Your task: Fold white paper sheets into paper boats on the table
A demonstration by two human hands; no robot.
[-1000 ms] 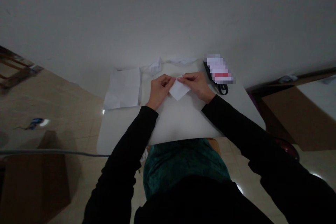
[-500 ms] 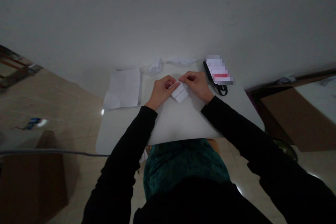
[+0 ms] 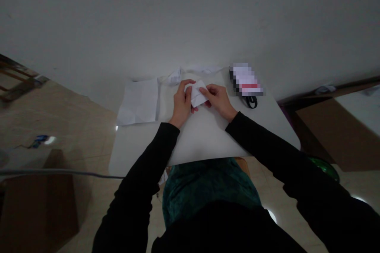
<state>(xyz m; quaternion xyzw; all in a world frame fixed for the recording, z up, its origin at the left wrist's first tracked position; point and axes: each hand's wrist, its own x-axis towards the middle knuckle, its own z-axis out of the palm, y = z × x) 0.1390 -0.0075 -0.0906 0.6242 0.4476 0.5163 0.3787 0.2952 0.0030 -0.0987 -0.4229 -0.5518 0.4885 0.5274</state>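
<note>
Between my two hands is a small piece of folded white paper (image 3: 198,95), with a crease showing across its face. My left hand (image 3: 182,101) grips its left side, the fingers curled over the top edge and one fingertip showing below. My right hand (image 3: 219,98) pinches the right side, thumb on the front and fingers behind. The paper is held over the middle of a small white table (image 3: 196,142). How its back is folded is hidden.
White paper sheets (image 3: 139,101) lie at the table's left. Crumpled or folded paper (image 3: 175,77) rests along the wall edge. A blurred-out flat object (image 3: 246,79) with a black strap (image 3: 251,102) lies at the right. Cardboard boxes (image 3: 338,134) stand beyond the table.
The folded paper has been turned and tilted up between my hands. My left fingers have shifted round its left edge, and my right thumb now presses on its front.
</note>
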